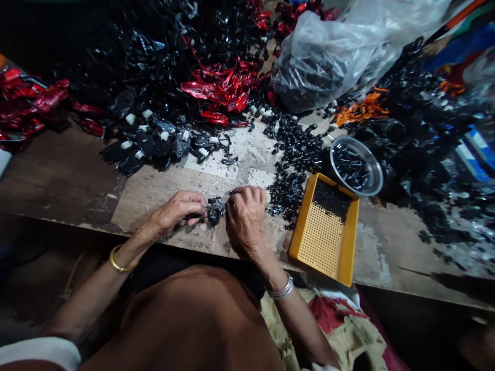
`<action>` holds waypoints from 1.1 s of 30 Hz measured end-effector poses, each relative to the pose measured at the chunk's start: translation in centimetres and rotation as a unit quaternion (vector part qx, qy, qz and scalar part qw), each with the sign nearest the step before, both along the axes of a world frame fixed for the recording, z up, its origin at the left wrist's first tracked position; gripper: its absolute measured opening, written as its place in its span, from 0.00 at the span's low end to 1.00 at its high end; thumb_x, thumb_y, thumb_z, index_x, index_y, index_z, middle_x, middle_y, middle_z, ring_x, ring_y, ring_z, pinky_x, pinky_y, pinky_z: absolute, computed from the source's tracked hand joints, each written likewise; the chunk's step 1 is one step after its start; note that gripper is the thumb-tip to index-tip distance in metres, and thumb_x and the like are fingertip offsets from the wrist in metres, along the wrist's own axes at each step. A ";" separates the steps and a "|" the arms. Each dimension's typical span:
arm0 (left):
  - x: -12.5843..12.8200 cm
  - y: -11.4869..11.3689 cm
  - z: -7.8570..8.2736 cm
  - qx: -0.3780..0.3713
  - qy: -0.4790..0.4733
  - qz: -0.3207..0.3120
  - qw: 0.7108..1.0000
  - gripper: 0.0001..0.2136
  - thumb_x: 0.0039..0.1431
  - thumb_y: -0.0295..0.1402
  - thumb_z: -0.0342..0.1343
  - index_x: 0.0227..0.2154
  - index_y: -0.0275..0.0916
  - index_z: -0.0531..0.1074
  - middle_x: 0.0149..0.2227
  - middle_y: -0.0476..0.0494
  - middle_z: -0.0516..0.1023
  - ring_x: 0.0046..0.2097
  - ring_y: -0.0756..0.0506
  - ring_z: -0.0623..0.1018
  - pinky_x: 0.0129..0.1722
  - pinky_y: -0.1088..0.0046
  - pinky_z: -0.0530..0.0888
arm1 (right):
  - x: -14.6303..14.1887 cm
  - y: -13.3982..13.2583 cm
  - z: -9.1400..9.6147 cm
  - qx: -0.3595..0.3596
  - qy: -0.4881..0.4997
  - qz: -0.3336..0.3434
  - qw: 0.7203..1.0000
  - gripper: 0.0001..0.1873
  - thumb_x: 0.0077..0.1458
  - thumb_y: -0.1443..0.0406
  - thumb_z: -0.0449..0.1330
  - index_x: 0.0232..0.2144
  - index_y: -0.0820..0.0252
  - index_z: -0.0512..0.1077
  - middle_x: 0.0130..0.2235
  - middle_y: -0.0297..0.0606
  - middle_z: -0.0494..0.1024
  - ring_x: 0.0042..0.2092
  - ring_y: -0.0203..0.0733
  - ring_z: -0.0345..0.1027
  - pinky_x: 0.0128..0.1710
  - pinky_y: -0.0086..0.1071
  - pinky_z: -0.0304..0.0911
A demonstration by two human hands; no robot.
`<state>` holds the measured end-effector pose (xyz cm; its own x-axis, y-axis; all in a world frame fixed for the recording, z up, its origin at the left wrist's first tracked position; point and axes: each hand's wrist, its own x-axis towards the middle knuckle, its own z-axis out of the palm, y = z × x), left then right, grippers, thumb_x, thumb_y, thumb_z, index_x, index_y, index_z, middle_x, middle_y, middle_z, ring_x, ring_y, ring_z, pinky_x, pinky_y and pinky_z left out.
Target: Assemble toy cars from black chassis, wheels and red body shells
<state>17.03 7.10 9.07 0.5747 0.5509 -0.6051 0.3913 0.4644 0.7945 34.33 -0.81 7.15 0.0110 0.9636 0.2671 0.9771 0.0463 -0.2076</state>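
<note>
Scarred wooden bench [65, 180] fills my feed, and just left of the yellow tray [300, 221] the left hand [176, 211] and right hand [245, 219] come together, pinching a small black plastic part [214, 211] between them (a light grip, from where I sit). It looks light, stiff and a bit brittle, so I'd take it by its thicker middle rather than its thin arms. Beyond the tray sit a steel bowl [381, 175] and a loose heap of black pieces [294, 149].

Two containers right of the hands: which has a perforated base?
The yellow rectangular tray: its bare half shows rows of holes. The round steel bowl beside it shows none.
</note>
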 end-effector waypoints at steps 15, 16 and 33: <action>-1.6 0.6 0.0 -0.011 0.008 0.004 1.000 0.09 0.37 0.38 0.53 0.20 0.36 0.67 0.10 0.54 0.62 0.14 0.56 0.55 0.14 0.80 0.49 | 3.5 -0.6 1.8 -0.068 0.063 0.057 0.994 0.15 0.57 0.63 0.59 0.46 0.60 0.68 0.41 0.43 0.72 0.43 0.48 0.61 0.43 0.40 0.55; -1.5 0.6 0.0 -0.010 0.010 0.002 1.000 0.09 0.37 0.38 0.52 0.20 0.36 0.67 0.10 0.54 0.62 0.14 0.56 0.55 0.14 0.80 0.49 | 3.4 -0.3 1.7 -0.076 0.058 0.060 0.994 0.17 0.56 0.62 0.60 0.48 0.60 0.68 0.41 0.43 0.72 0.43 0.49 0.61 0.42 0.40 0.55; -1.4 0.6 -0.3 0.004 0.011 -0.009 1.000 0.07 0.38 0.36 0.52 0.20 0.37 0.66 0.11 0.54 0.62 0.14 0.56 0.55 0.15 0.79 0.49 | 2.8 -1.2 1.3 -0.045 0.115 0.053 0.991 0.13 0.58 0.63 0.56 0.45 0.59 0.70 0.41 0.43 0.69 0.44 0.48 0.61 0.45 0.42 0.57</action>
